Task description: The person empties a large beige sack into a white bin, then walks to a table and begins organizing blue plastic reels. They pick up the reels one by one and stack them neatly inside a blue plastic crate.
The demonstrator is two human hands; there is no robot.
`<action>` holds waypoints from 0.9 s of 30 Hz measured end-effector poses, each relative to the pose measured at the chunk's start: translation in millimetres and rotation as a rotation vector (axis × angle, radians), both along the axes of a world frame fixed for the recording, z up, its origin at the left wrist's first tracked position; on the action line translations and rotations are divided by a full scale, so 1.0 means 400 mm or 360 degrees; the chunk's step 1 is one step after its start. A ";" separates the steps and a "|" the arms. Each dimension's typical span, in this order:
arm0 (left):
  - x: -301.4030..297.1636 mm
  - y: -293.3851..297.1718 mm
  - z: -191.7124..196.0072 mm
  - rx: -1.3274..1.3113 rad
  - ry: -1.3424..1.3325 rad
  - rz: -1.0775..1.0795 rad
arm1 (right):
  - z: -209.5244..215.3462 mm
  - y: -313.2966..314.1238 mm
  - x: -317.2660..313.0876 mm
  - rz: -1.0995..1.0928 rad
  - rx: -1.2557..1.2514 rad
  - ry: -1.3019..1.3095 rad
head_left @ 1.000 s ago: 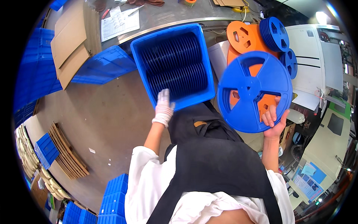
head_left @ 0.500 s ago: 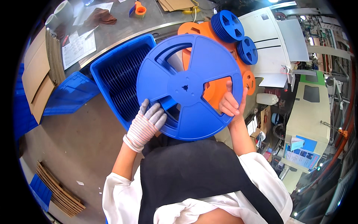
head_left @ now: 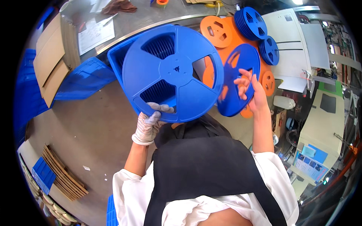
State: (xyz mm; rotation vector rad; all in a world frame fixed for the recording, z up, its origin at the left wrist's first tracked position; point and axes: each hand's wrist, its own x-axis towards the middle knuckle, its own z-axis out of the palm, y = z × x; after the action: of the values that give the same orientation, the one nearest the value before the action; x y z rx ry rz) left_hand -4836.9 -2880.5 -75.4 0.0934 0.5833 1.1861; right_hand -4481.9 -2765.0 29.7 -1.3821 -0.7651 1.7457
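Observation:
A large flat blue reel disc [head_left: 194, 100], with wide cut-outs and a small keyed centre hole, faces up in front of me. My left hand [head_left: 149, 122], in a striped glove with grey fingertips, is closed on its lower left rim, fingers through a cut-out. A second blue reel disc [head_left: 250, 58] stands tilted and turned partly edge-on to the right. My bare right hand [head_left: 254, 92] grips its right rim, with fingers reaching through an opening. The two discs are apart along most of their edges. Behind the left disc, a blue bin [head_left: 120, 77] holds several upright blue discs, partly hidden.
Orange reels [head_left: 215, 31] lie beyond the discs, with stacks of smaller blue reels [head_left: 253, 22] beside them. A metal table [head_left: 151, 13] bears papers [head_left: 97, 35] and a brown cloth [head_left: 120, 6]. Cardboard sheets [head_left: 48, 56] stand at left; a beige machine [head_left: 320, 120] is at right.
What looked like one disc held by both hands is now two separate discs. My right hand has moved right with one, tilting it; my left hand has shifted the other left.

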 end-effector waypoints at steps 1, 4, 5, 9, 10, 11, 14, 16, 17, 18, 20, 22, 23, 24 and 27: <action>-0.006 -0.016 -0.021 -0.0043 -0.0164 0.0080 | 0.010 -0.009 -0.021 -0.0051 -0.0048 -0.0180; -0.013 -0.051 -0.063 0.0010 -0.0401 0.0150 | 0.019 -0.026 -0.033 -0.0131 -0.0067 -0.0452; -0.016 -0.060 -0.065 -0.0001 -0.0410 0.0173 | 0.021 -0.026 -0.034 -0.0187 -0.0045 -0.0525; -0.021 -0.060 -0.049 0.0034 -0.0465 0.0201 | 0.026 -0.023 -0.037 -0.0464 -0.0050 -0.0805; -0.019 -0.049 -0.043 0.0064 -0.0492 0.0187 | 0.029 -0.023 -0.022 -0.0525 -0.0093 -0.0695; -0.016 -0.046 -0.052 0.0126 -0.0336 0.0230 | 0.032 -0.029 -0.012 -0.0533 -0.0121 -0.0615; -0.030 -0.016 -0.021 0.0103 0.0159 0.0381 | 0.041 -0.043 0.034 -0.0577 -0.0155 -0.0133; -0.045 0.001 0.010 -0.0029 0.0485 0.0457 | 0.022 -0.060 0.073 -0.0575 0.0121 0.0046; -0.047 -0.002 -0.008 -0.0010 0.0763 0.0490 | 0.025 -0.056 0.086 -0.0560 0.0166 0.0247; -0.049 -0.003 -0.035 0.0018 0.1039 0.0521 | 0.030 -0.054 0.094 -0.0541 0.0218 0.0447; -0.069 -0.007 -0.091 0.0033 0.1214 0.0442 | 0.026 -0.057 0.106 -0.0540 0.0210 0.0775; -0.081 -0.015 -0.122 0.0007 0.1420 0.0442 | 0.021 -0.067 0.115 -0.0522 0.0211 0.1061; -0.099 -0.025 -0.139 0.0021 0.1402 0.0457 | 0.013 -0.075 0.111 -0.0498 0.0210 0.1188; -0.113 -0.033 -0.163 0.0033 0.1383 0.0476 | 0.009 -0.080 0.109 -0.0467 0.0209 0.1313; -0.146 -0.059 -0.199 0.0032 0.1363 0.0527 | -0.002 -0.080 0.087 -0.0407 0.0200 0.1410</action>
State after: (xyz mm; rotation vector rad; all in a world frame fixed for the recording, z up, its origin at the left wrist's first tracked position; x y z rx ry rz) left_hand -4895.4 -2904.1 -154.9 0.5566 1.3747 1.4573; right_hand -4447.0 -2796.9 29.0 -0.4792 -0.1842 1.8126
